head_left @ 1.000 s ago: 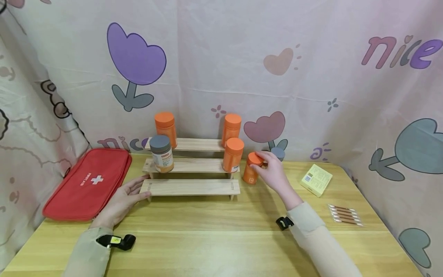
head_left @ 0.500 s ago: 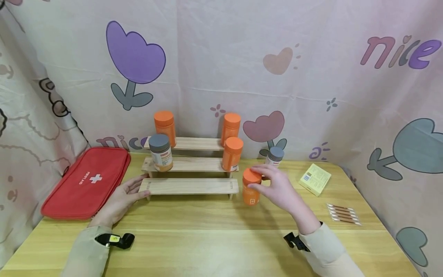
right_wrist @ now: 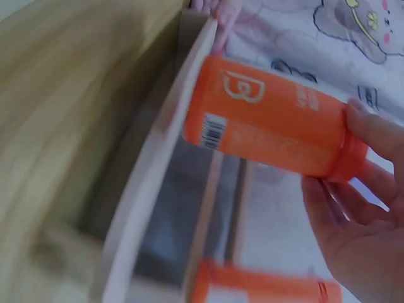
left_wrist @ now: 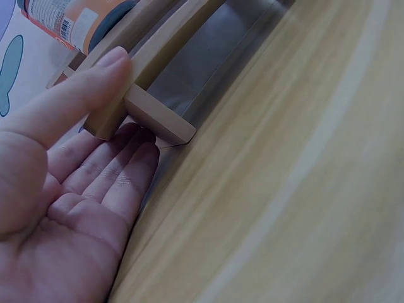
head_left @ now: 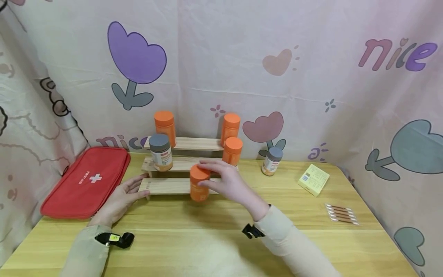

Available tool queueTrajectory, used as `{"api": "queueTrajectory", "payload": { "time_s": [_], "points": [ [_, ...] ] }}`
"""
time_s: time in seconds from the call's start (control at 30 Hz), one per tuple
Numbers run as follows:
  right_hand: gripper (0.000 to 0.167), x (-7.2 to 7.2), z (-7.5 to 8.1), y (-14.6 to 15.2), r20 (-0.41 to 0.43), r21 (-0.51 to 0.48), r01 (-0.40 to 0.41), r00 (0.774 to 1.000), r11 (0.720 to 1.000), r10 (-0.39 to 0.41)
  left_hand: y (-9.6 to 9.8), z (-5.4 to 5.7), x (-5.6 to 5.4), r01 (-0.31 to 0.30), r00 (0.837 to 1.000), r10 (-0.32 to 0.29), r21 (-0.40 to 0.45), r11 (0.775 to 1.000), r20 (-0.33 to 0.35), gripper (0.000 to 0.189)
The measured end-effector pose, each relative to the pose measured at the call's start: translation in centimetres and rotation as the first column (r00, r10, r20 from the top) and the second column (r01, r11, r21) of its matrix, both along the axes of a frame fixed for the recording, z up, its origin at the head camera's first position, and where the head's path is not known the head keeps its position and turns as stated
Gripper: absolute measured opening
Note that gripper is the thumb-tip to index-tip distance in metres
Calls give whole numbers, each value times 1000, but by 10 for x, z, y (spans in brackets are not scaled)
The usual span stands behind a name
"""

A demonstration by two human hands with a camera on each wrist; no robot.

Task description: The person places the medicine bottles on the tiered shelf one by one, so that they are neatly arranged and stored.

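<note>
My right hand (head_left: 226, 181) grips an orange bottle (head_left: 199, 184) by its cap, upright in front of the bottom step of a three-tier wooden rack (head_left: 160, 186). In the right wrist view the bottle (right_wrist: 265, 120) overlaps the step's edge, thumb and fingers around the cap end. My left hand (head_left: 119, 202) holds the rack's left end; the left wrist view has its thumb over the board (left_wrist: 170, 47) and its fingers under the end by the leg. On the middle step stand a grey-capped jar (head_left: 162, 154) and an orange bottle (head_left: 232, 150). Two more orange bottles occupy the top step.
A red first-aid pouch (head_left: 86, 182) lies left of the rack. To the right stand a small grey-capped jar (head_left: 272, 161), a yellow box (head_left: 313, 179) and a pack of cotton swabs (head_left: 342, 214). A patterned curtain (head_left: 207, 57) hangs behind the table.
My right hand has brought the orange bottle from beside the rack forward, then left to the bottom step, uncovering the small grey-capped jar. The left hand has stayed at the rack's end.
</note>
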State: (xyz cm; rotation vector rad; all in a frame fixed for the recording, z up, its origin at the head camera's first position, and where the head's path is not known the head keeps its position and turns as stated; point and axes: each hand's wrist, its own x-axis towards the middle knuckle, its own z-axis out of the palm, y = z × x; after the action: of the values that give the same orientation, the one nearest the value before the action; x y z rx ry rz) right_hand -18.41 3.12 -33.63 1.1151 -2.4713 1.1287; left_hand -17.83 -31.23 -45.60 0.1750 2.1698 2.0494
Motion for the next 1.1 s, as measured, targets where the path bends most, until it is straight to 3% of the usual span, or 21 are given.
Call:
{"api": "queueTrajectory", "payload": {
  "time_s": [0.27, 0.37, 0.67, 0.97, 1.1],
  "points": [
    [46, -10, -15, -60, -79, -216, -99, 993, 971, 83, -1, 2, -1, 10, 1000, -11, 14, 1000, 19, 79],
    [43, -10, -20, -75, -111, -268, -104, 991, 958, 77, -1, 2, -1, 14, 1000, -15, 17, 1000, 19, 79],
    [42, -10, -36, -106, -212, -307, -51, 977, 950, -16, -3, -2, -1, 23, 1000, -23, 18, 1000, -2, 75],
    [39, -10, -47, -115, -191, -329, -16, 980, 944, -50, -4, 0, 0, 25, 1000, -25, -2, 1000, -8, 74],
    [40, -12, -46, -113, -200, -296, -28, 979, 955, -33, -3, 1, 1, 21, 1000, -21, -6, 1000, -9, 75]
  ]
}}
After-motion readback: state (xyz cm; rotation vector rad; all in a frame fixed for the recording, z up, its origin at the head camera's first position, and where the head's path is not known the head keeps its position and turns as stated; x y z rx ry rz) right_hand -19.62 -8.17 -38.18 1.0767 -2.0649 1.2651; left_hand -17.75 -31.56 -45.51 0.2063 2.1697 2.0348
